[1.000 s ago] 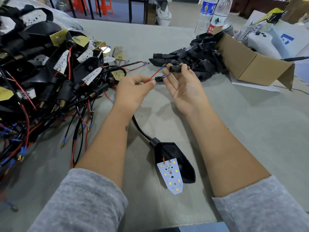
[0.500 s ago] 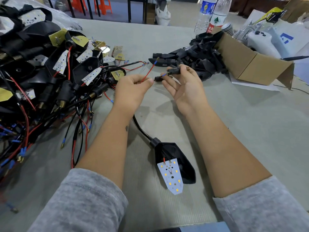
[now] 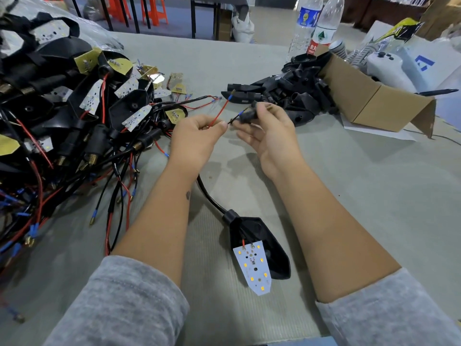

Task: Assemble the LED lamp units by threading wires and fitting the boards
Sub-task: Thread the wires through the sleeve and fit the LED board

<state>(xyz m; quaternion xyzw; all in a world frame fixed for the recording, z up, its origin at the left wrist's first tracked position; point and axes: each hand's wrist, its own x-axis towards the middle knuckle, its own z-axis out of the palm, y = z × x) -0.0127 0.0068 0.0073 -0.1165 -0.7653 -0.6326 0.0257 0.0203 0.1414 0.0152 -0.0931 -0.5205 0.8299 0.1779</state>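
My left hand (image 3: 197,138) pinches a red wire (image 3: 220,111) whose blue-tipped end sticks up and away, together with a thin black wire. My right hand (image 3: 268,131) grips a small black stem piece (image 3: 249,114) by thumb and fingertips, just right of the wire ends. A black sheathed cable (image 3: 212,198) runs from under my left wrist down to a black lamp housing (image 3: 259,245) on the table between my forearms. A white LED board (image 3: 254,267) lies tilted on that housing, joined to it by a short red wire.
A big tangle of black housings, boards and red and black wires (image 3: 69,126) fills the left. Loose black housings (image 3: 294,96) spill from a tipped cardboard box (image 3: 369,103) at the right. Two plastic bottles (image 3: 321,28) stand behind it. The grey table (image 3: 374,196) is bare right of my arm.
The red wire's free end has swung upward and away from the stem piece. My right hand has turned and brought the black piece closer to my left fingertips.
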